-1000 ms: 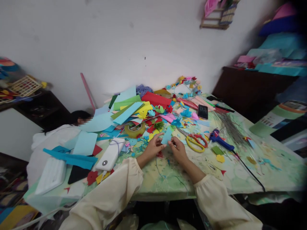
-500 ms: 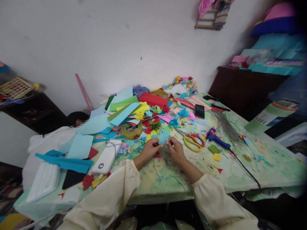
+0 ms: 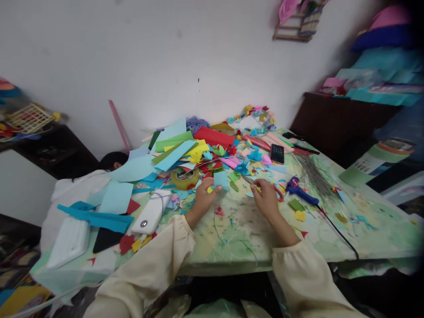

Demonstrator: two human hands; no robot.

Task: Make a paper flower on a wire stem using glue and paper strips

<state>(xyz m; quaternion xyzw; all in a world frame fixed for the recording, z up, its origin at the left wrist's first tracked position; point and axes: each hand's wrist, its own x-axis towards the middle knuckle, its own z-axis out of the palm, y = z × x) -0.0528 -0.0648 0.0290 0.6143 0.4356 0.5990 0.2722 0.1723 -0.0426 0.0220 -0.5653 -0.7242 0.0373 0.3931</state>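
Observation:
My left hand [image 3: 204, 197] pinches a small light blue piece of paper [image 3: 221, 180], held upright above the table. To the right, my right hand [image 3: 266, 197] is closed on a pair of scissors [image 3: 280, 193] with red and yellow handles. Their blades point up and left, and the yellow handle is mostly hidden behind my fingers. Between the hands and just beyond lie green paper leaves [image 3: 234, 177]. A roll of clear tape [image 3: 184, 179] sits behind my left hand.
A blue glue gun [image 3: 303, 194] with a black cord lies at right, near thin wires [image 3: 313, 172]. Coloured paper sheets [image 3: 175, 154] pile up at the back left. A white power bank [image 3: 152, 212] is at left. A person in white [image 3: 76, 194] leans by the table's left side.
My right hand has let go of the light blue paper and moved right onto the scissors. My left hand has shifted slightly left and up with the paper.

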